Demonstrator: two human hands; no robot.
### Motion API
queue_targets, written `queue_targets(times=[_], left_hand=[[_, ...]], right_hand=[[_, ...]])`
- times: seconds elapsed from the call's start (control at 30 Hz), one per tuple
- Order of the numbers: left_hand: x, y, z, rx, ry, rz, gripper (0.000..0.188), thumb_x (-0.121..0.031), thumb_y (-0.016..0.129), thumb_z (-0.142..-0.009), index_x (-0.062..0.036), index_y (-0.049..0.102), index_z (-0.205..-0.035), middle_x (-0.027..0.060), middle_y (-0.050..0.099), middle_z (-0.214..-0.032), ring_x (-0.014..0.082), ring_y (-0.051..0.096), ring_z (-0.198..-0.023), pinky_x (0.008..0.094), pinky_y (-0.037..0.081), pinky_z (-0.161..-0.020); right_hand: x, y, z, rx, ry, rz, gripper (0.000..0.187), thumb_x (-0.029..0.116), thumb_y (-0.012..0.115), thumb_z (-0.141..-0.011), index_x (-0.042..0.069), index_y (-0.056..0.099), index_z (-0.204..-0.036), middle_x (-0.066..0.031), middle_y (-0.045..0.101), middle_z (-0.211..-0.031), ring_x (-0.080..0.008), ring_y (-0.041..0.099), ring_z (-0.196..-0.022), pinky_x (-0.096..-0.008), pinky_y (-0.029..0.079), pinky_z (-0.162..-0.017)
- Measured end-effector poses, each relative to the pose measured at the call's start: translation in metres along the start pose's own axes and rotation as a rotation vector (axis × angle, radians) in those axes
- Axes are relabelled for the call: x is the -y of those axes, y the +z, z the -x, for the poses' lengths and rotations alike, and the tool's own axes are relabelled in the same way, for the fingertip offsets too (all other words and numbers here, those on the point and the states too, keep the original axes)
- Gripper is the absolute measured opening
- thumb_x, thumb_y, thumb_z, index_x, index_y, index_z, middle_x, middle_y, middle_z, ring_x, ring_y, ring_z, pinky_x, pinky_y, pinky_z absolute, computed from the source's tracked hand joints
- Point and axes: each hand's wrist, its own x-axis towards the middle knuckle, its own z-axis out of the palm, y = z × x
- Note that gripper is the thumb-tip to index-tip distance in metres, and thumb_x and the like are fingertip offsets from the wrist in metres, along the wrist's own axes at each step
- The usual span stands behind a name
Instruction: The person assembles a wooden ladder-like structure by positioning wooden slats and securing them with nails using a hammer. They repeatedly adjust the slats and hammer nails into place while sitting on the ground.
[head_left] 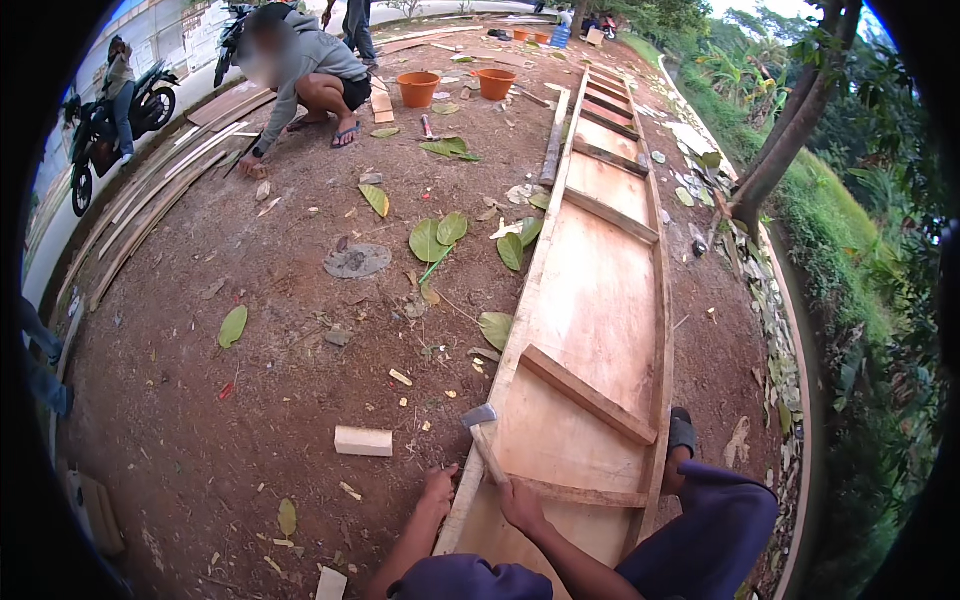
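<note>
My right hand (522, 503) is wrapped round the wooden handle of a hammer (483, 428). Its grey metal head is over the left rail of a long wooden panel frame (590, 285). Against the outer side of that rail, my left hand (438, 487) has its fingers closed; whatever they may hold is too small to make out. The frame lies on the ground with pale plywood between its rails. Several crosspieces span it, and the slanted crosspiece (588, 393) lies just beyond my hands. My knees are on either side of the near end.
A short wood block (364, 441) lies left of the frame, among offcuts and leaves. Farther off, a person (310, 75) squats by long boards (150, 215). Two orange buckets (418, 88) stand at the back. A tree (790, 120) and a concrete edge run along the right.
</note>
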Motion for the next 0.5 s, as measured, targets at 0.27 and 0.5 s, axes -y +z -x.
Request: queue_targets(times=[0.27, 0.5], left_hand=[[-0.023, -0.046, 0.07, -0.123, 0.138, -0.204, 0.026, -0.027, 0.065, -0.098, -0.0089, 0.066, -0.079, -0.0034, 0.051, -0.064, 0.0082, 0.042, -0.056, 0.0302, 0.032, -0.051], [0.013, -0.119, 0.093, -0.372, 0.31, -0.133, 0.026, -0.021, 0.064, -0.099, -0.0051, 0.064, -0.078, -0.0032, 0.051, -0.067, 0.0077, 0.043, -0.064, 0.0297, 0.035, -0.06]], right_hand=[[0.053, 0.032, 0.04, 0.298, 0.24, -0.37, 0.049, 0.042, 0.055, -0.101, -0.003, 0.058, -0.084, -0.01, 0.057, -0.061, -0.0183, 0.058, -0.046, -0.0349, 0.046, -0.04], [0.101, 0.131, 0.06, 0.24, 0.237, -0.286, 0.06, 0.047, 0.047, -0.102, -0.012, 0.061, -0.102, -0.0378, 0.066, -0.094, -0.0529, 0.065, -0.094, -0.0553, 0.048, -0.087]])
